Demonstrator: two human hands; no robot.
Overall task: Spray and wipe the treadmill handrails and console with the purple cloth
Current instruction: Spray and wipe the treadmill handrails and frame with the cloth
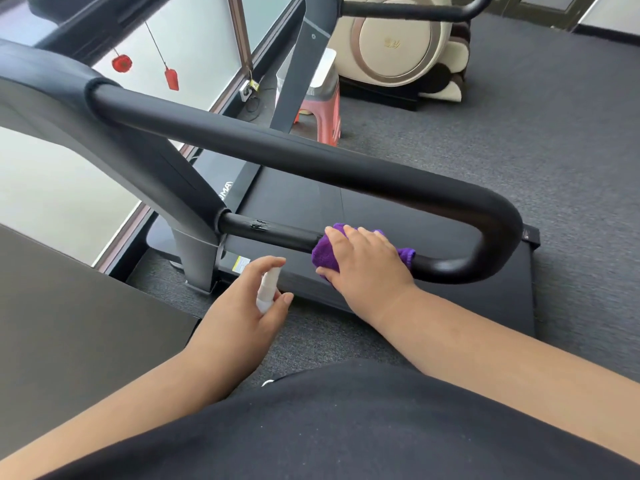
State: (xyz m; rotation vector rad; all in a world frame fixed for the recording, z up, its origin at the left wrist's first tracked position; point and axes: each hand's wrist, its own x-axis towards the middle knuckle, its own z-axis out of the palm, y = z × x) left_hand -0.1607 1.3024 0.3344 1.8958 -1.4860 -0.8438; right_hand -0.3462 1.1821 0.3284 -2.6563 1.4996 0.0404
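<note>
The treadmill fills most of my view, its black belt deck lying on grey carpet beside a tall window. Its handrail is a thick black padded loop that runs from the console side at upper left out to a bend at right, then doubles back as a thinner lower bar toward the grey upright. I can see a scuffed patch on that lower bar near the upright. Behind the treadmill sits a cream-coloured exercise machine, with a pink stool just beside it. My right hand lies over the purple cloth, fingers and thumb wrapped round it, pressing it against the lower bar close to the bend. My left hand is nearer me and apart from the rail, fingers curled round a small white spray bottle, forefinger raised over its top. Two red ornaments hang at the window.
</note>
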